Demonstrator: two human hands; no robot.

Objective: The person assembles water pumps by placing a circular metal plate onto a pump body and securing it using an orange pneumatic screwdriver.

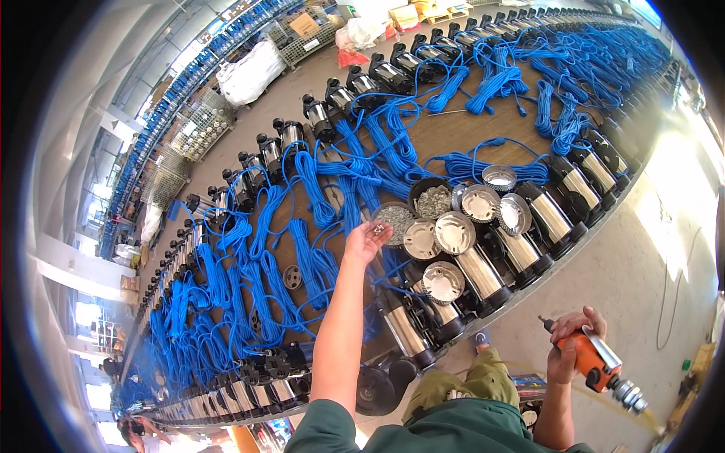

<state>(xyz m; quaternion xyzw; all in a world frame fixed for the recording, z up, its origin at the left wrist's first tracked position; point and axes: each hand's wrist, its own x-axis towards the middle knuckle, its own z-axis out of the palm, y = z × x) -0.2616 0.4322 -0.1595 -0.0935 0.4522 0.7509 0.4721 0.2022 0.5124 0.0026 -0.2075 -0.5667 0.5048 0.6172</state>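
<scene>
My left hand [368, 240] reaches over the bench, palm up with curled fingers, holding a few small metal screws [379, 229]. Just beyond it sits a round dish of small metal parts [396, 216], and beside that a dark bowl [433, 200] of similar pieces. Off to the right, away from the bench, my right hand [570, 343] grips an orange power screwdriver [596, 362] with a silver end. Shallow round metal caps [455, 232] rest on upright steel pump bodies [483, 275] close to my left hand. One such cap [442, 282] lies nearer to me.
Coils of blue cable [302, 249] cover much of the brown bench top [461, 136]. Rows of steel pumps [393, 75] line its edges. Across the aisle stand wire crates [200, 128] and a white sack [251, 73]. Another person [136, 430] is at lower left.
</scene>
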